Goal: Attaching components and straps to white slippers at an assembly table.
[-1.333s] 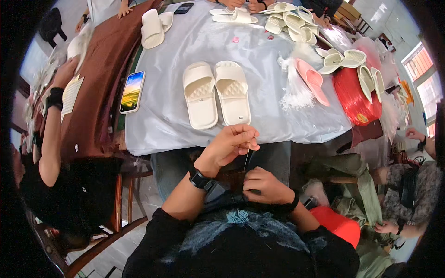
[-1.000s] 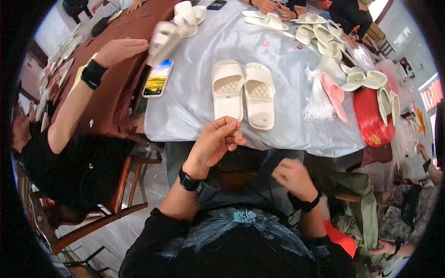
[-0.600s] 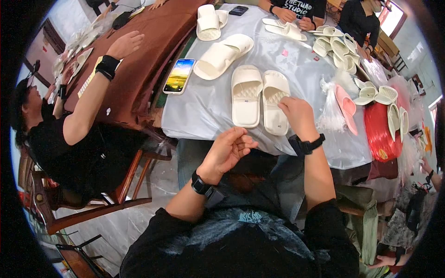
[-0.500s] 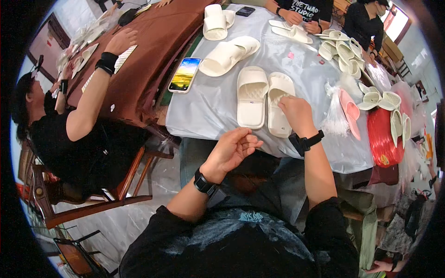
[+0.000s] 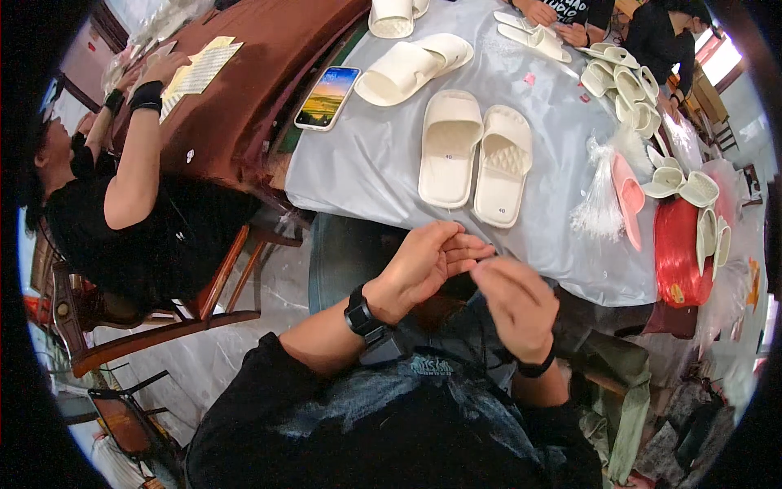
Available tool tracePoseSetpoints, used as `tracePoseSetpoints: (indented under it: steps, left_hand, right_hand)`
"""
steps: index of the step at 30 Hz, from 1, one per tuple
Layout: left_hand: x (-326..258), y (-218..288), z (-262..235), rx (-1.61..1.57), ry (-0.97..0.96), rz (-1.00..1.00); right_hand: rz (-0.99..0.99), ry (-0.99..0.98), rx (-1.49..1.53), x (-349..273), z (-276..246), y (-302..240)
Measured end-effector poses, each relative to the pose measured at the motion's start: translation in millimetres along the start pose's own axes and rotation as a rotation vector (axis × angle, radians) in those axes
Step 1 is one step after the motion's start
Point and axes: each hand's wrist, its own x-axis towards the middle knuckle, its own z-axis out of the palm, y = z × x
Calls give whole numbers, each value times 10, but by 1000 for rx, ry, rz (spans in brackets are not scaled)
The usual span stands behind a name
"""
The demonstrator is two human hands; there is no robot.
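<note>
My left hand (image 5: 428, 269) is open below the near table edge, palm turned inward and fingers stretched to the right. Close to its fingertips is my right hand (image 5: 519, 311), its fingers smeared by motion; whether anything small lies between the hands, I cannot make out. Just beyond them, a cream slipper (image 5: 447, 167) and its mate (image 5: 499, 187) rest side by side on the table, toes pointing away. Neither hand touches them.
Grey sheeting (image 5: 358, 183) covers the table. On it are a phone (image 5: 327, 99), more cream slippers (image 5: 399, 75), pale strands (image 5: 599, 204), a pink slipper sole (image 5: 629, 204) and a red bundle (image 5: 680, 253). Co-workers sit around; one at left handles striped sheets (image 5: 208, 69) by a wooden chair (image 5: 163, 334).
My right hand has left the right-hand slipper and come back toward me, next to my left hand. My left fingers have straightened. The co-worker at left has reached farther forward.
</note>
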Motion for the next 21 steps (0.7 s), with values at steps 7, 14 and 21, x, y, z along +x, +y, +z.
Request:
tracePoseSetpoints:
  steps: [7, 14, 21]
  left_hand:
    - [52, -52, 132, 58, -42, 4]
    - [155, -152, 105, -8, -112, 24]
    - [102, -166, 183, 45, -100, 69]
  right_hand:
    - [239, 28, 137, -337, 91, 194]
    - [42, 38, 167, -355, 151, 280]
    - [-23, 106, 47, -373, 221, 364]
